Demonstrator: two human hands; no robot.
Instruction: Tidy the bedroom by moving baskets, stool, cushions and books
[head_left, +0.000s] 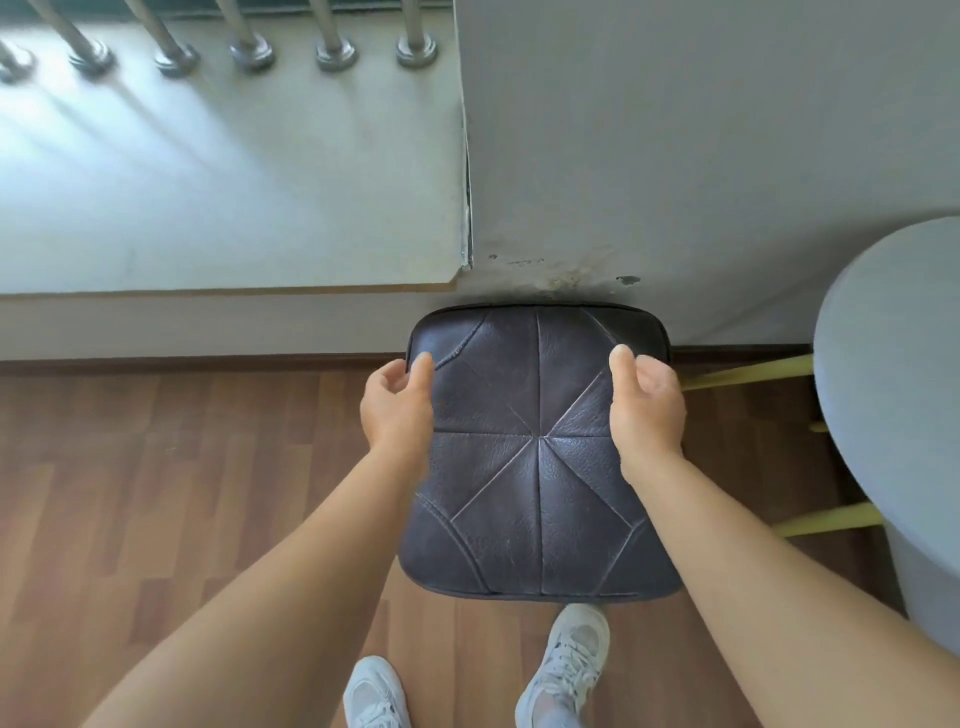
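Dark leather stool at centre frame, legs hidden beneath its seat, far edge against the grey wall. Wood-plank floor below; grey upholstered seat cut off at right; railing posts blurred upper left. Left hand and right hand at the seat's sides, fingers loosely curled; actual grip impossible to confirm.

Both bare forearms reach forward and down from the bottom corners, converging toward centre. Left grip half curled, thumb up and inward, fingers bent round to the outside. Right grip mirrors it, thumb raised, fingers curled away out of sight. Neither is fully closed; contact cannot be told. Wrists straight, palms facing each other, level, well apart.
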